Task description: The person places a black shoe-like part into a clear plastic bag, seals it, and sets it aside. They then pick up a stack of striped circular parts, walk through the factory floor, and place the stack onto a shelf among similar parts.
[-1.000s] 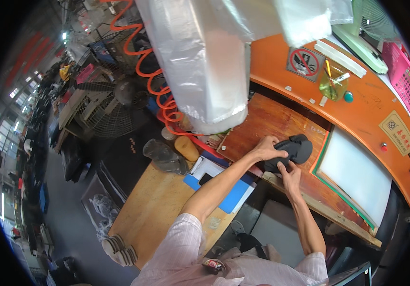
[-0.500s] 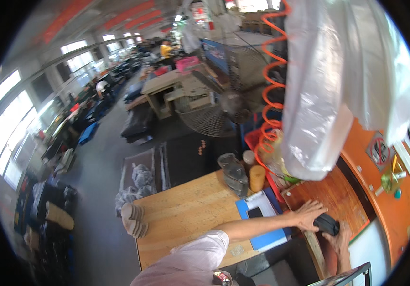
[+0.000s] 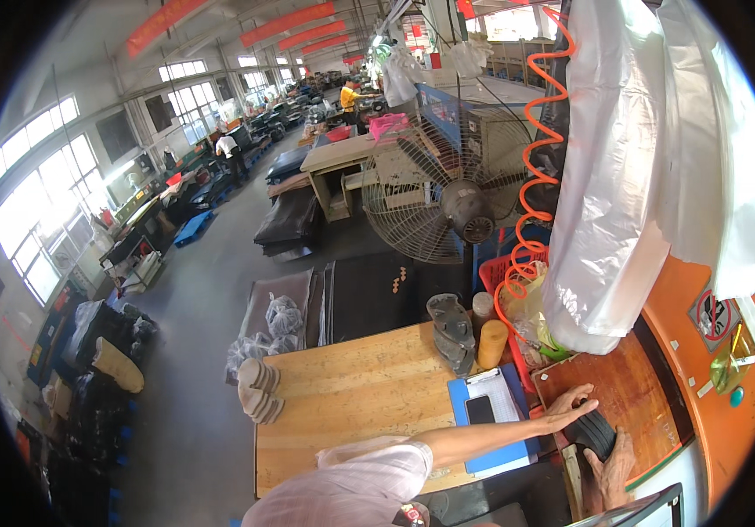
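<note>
My left hand [image 3: 569,409] reaches across to the right and closes on the far-left end of a small black ribbed bundle [image 3: 592,433]. It looks like several thin dark pieces stacked together; their exact kind is unclear. Against its near right side my right hand [image 3: 614,467] is pressed, thumb and fingers around the edge. Both hands hold the bundle over the near edge of a reddish-brown wooden board [image 3: 610,386].
Left of the board, a light wooden table [image 3: 360,378] bears a blue clipboard [image 3: 459,400] with a phone [image 3: 480,410], grey foot-shaped forms [image 3: 452,334] and beige ones [image 3: 259,391]. A caged fan [image 3: 465,206] stands behind. Plastic sheets [image 3: 606,176] and an orange coiled hose [image 3: 542,140] hang at right.
The whole view has shifted, so things appear lower and further right. The black bundle has been turned, and its ribbed layers now show between my hands.
</note>
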Demonstrator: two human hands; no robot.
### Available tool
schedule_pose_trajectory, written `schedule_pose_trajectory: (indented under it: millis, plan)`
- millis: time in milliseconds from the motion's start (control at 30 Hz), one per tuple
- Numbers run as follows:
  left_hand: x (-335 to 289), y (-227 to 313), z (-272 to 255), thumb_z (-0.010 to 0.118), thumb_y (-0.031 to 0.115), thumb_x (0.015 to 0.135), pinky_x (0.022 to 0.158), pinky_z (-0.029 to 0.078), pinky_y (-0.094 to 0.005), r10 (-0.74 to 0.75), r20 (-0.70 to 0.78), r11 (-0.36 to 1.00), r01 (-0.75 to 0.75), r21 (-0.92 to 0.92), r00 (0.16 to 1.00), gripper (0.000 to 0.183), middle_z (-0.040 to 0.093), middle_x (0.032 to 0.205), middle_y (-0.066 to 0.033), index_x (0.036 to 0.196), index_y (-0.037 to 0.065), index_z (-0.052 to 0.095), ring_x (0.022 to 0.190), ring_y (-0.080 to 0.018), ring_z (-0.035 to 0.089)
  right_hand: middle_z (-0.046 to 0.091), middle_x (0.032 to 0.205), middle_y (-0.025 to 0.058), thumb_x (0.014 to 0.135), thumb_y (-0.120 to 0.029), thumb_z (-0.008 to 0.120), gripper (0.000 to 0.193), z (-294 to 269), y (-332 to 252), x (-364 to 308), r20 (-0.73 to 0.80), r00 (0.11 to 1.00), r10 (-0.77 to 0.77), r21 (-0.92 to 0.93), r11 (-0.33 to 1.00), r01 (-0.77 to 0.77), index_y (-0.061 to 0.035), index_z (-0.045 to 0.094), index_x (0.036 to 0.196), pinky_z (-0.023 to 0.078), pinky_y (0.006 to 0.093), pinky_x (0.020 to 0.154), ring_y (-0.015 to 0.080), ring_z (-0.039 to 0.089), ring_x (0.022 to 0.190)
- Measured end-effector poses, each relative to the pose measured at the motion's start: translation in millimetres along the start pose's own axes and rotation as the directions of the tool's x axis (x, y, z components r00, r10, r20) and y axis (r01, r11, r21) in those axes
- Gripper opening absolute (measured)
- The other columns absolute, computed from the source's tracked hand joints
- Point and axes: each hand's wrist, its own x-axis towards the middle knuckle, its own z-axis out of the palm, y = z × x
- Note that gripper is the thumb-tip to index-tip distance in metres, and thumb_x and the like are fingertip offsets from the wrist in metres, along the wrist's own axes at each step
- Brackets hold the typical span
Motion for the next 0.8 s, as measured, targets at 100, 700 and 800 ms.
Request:
schedule_pose_trajectory:
  millis: [100, 700, 800]
  plan:
    - [-0.1, -18.0, 12.6, 0.058, 0.052, 0.096, 0.104, 0.040, -0.0325, -0.068, 0.024, 0.995, 0.069, -0.074, 0.997, 0.063, 0.061, 0.128, -0.0122, 0.132, 0.001, 0.055, 0.124, -0.0177, 0.053, 0.056, 0.116, 0.0265, 0.059, -0.022, 0.089, 0.086, -1.9, -7.8, 1.3, 0.035, 0.999, -0.025, -0.011, 1.000, 0.025, 0.0071, 0.049, 0.129, 0.049, 0.0465, 0.089, 0.0440, 0.058, 0.104]
    - [-9.3, -23.7, 33.7, 0.058, 0.039, 0.099, 0.110, 0.036, -0.0297, -0.187, -0.104, 0.905, 0.130, -0.406, 0.977, 0.057, 0.056, 0.139, -0.0122, 0.143, 0.004, 0.047, 0.132, -0.0184, 0.048, 0.065, 0.095, 0.0236, 0.059, -0.025, 0.089, 0.067, -2.5, -11.7, 16.9, 0.078, 0.997, -0.029, -0.103, 0.994, 0.037, 0.0029, 0.057, 0.112, 0.050, 0.0467, 0.077, 0.0417, 0.063, 0.089]
    - [-7.8, -28.5, 36.0, 0.057, 0.040, 0.100, 0.113, 0.032, -0.0301, -0.192, -0.098, 0.893, 0.132, -0.431, 0.977, 0.060, 0.054, 0.140, -0.0139, 0.146, 0.004, 0.042, 0.136, -0.0191, 0.044, 0.065, 0.093, 0.0238, 0.061, -0.025, 0.088, 0.063, -1.2, -17.3, 18.3, 0.064, 0.997, -0.041, -0.114, 0.992, 0.048, 0.0025, 0.058, 0.110, 0.051, 0.0469, 0.075, 0.0424, 0.063, 0.086]
